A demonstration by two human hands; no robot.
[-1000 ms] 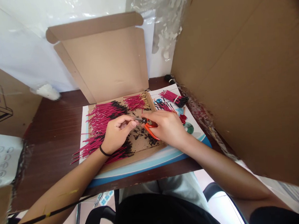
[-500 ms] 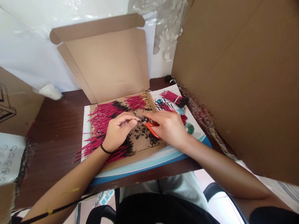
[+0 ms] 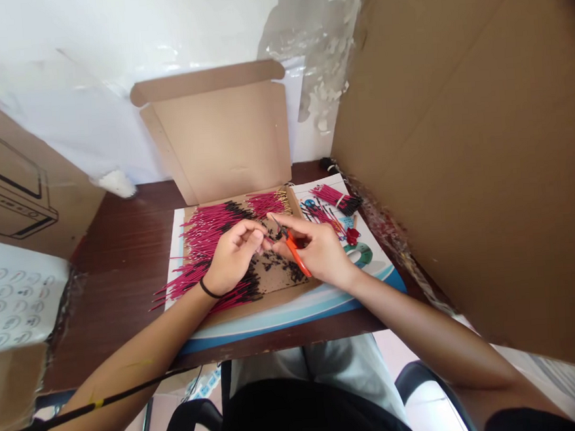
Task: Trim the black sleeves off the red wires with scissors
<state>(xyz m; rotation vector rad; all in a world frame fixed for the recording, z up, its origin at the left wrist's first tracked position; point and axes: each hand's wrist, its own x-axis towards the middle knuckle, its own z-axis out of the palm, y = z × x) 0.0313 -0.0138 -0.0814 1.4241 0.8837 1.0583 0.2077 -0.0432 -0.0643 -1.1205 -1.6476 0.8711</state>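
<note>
**Left hand** (image 3: 234, 262): thumb and fingertips pressed together, pinching a short wire (image 3: 272, 235), too small to see clearly.

**Right hand** (image 3: 320, 252): fingers closed round orange snips (image 3: 296, 257), tips just beside my left fingertips.

**Under and left of left hand:** red wires (image 3: 204, 231) with black ends, lying on a cardboard box (image 3: 220, 135).

**Between and below the hands:** black scraps (image 3: 280, 272).

**Right of right hand:** a wire bundle (image 3: 336, 199).

**Risks:** a loose pinch could drop the wire among the scraps; blades this close could nick a fingertip; my left wrist could drag the wires out of line.
</note>
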